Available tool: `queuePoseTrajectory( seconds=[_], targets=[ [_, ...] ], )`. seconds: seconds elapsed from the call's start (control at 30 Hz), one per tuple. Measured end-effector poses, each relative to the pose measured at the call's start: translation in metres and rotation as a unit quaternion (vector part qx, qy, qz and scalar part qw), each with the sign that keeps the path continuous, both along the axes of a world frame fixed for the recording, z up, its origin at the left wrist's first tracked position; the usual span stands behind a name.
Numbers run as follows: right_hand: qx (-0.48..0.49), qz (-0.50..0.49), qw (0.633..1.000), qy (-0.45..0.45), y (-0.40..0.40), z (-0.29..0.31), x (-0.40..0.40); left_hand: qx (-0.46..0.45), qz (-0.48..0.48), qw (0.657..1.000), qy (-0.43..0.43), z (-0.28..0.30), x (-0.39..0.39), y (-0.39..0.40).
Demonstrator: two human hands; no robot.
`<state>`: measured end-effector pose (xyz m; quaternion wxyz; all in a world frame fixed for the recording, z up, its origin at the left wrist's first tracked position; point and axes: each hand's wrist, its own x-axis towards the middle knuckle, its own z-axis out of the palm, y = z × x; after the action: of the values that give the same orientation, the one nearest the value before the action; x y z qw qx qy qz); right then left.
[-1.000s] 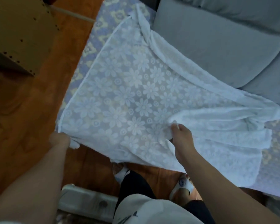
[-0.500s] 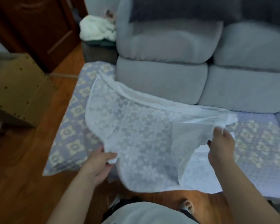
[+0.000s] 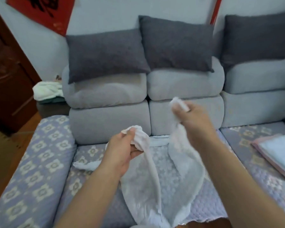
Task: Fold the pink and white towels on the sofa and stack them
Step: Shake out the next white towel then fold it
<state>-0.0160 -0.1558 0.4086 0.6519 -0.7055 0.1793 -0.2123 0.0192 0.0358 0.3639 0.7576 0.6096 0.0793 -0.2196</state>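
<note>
A thin white towel [image 3: 164, 175] with a flower pattern hangs between my two hands above the sofa seat [image 3: 212, 199]. My left hand [image 3: 122, 152] grips one bunched corner at chest height. My right hand [image 3: 192, 119] grips another corner, raised higher and further right. The towel's lower part droops onto the patterned seat cover and over its front edge. At the right, a folded stack [image 3: 276, 153] lies on the seat: a pink towel with a white one on top.
The grey sofa [image 3: 109, 122] has three dark grey cushions [image 3: 105, 53] on its back. A white cloth bundle [image 3: 46, 91] sits on a low stand left of the sofa. A dark wooden door [image 3: 8, 89] and wood floor are at the left.
Both hands lifted the towel off the seat and came closer together, the right one rising highest. My view tilted up from the seat to the sofa back and wall.
</note>
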Motion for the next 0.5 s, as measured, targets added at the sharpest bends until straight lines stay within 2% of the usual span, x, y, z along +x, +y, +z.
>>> queuePoseTrajectory(
  seconds=[0.03,0.1,0.2,0.3,0.37,0.43,0.5],
  targets=[
    [-0.011,0.013,0.999,0.036,0.008,-0.017,-0.001,0.002,-0.008,1.000,0.027,-0.007,-0.007,-0.008],
    [0.025,0.018,0.995,0.096,0.020,-0.055,-0.005,-0.012,-0.018,0.995,0.100,-0.018,-0.020,-0.017],
    [0.096,-0.037,0.979,0.178,0.019,-0.101,-0.014,-0.013,-0.002,0.987,0.159,-0.030,-0.032,-0.021],
    [0.137,-0.117,0.963,0.201,-0.001,-0.122,-0.027,0.141,-0.016,0.988,0.069,-0.045,-0.039,-0.025],
    [0.111,-0.166,0.963,0.178,-0.011,-0.121,-0.035,0.224,-0.031,0.974,-0.017,-0.048,-0.045,-0.026],
    [0.066,-0.165,0.974,0.140,-0.006,-0.112,-0.042,0.188,-0.027,0.982,-0.021,-0.049,-0.049,-0.029],
    [0.011,-0.098,0.989,0.109,0.014,-0.102,-0.051,0.132,-0.030,0.991,0.001,-0.047,-0.055,-0.037]
  ],
)
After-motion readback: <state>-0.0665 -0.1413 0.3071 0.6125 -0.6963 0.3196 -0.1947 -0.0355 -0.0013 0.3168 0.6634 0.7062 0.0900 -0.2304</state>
